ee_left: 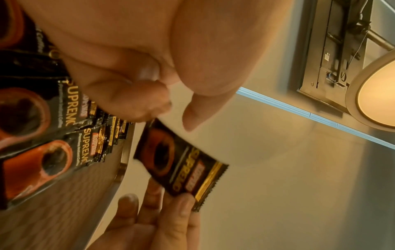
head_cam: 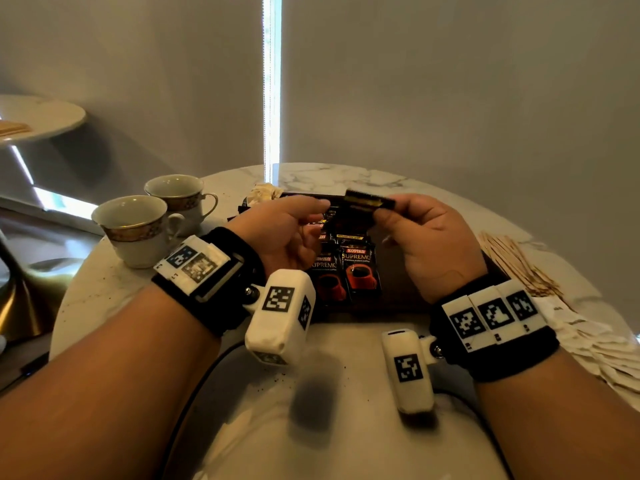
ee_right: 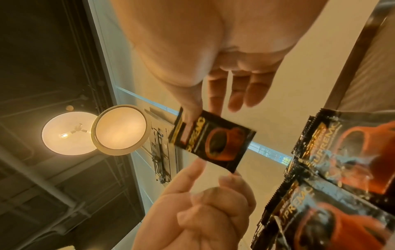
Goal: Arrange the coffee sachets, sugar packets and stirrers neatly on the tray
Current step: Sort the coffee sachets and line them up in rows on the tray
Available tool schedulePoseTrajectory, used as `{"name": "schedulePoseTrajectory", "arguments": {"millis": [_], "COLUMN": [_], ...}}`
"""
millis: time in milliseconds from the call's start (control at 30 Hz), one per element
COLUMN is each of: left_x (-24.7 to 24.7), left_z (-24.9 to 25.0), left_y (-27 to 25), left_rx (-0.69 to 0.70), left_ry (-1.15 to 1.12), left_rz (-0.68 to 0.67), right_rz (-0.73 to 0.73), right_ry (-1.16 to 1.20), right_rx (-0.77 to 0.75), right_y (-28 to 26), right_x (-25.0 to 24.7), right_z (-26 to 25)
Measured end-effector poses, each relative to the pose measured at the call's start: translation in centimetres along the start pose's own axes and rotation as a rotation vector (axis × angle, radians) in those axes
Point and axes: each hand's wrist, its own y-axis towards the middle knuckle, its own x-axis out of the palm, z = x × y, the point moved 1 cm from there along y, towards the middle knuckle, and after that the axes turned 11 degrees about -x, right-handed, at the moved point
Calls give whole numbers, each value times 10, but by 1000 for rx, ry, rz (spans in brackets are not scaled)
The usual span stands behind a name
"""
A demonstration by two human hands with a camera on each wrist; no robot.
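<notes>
My right hand (head_cam: 379, 211) pinches one end of a black coffee sachet (head_cam: 369, 201) between thumb and forefinger and holds it in the air over the tray (head_cam: 398, 296). In the right wrist view the sachet (ee_right: 215, 143) hangs crosswise, its red cup print facing the camera. My left hand (head_cam: 320, 206) is just left of it. Its forefinger and thumb are apart at the sachet's free corner, and its other fingers are curled. Several more coffee sachets (head_cam: 360, 271) lie overlapping in rows on the tray. Wooden stirrers (head_cam: 516, 261) and white sugar packets (head_cam: 588, 344) lie on the table to the right.
Two gold-rimmed teacups (head_cam: 138, 230) (head_cam: 180, 199) stand at the left of the round marble table (head_cam: 104, 299). A crumpled paper (head_cam: 265, 194) lies by the tray's far left corner. A second small table (head_cam: 38, 116) stands further left. Curtains hang behind.
</notes>
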Motion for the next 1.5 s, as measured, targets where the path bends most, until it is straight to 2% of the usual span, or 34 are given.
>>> {"name": "schedulePoseTrajectory", "arguments": {"millis": [67,200,300,400,767,1100,1233,1367,1500], "left_x": [-3,-2,1,2,2,1,1,-3,-22], "left_z": [1,1,0,-1,-1,-3,-3,1,17], "left_y": [0,1,0,-1,2,3,3,0,-6], "left_rx": [-11,-19,-42,-41,13,-15,-17,31,208], "left_ry": [-1,20,65,86,134,154,156,94,-11], "left_rz": [2,-51,-73,-63,-21,11,33,27,148], "right_rz": [107,178,84,18,-104,-172,-148,7,50], "right_ry": [-63,-162,-276,-280,-239,-257,-284,-343,-72], "right_rx": [38,285,444,544,591,633,609,532,663], "right_y": [4,8,9,9,5,5,5,9,13], "right_x": [-7,-20,-23,-22,-18,-14,-15,-17,-2], "right_z": [7,36,50,53,47,44,42,44,39]}}
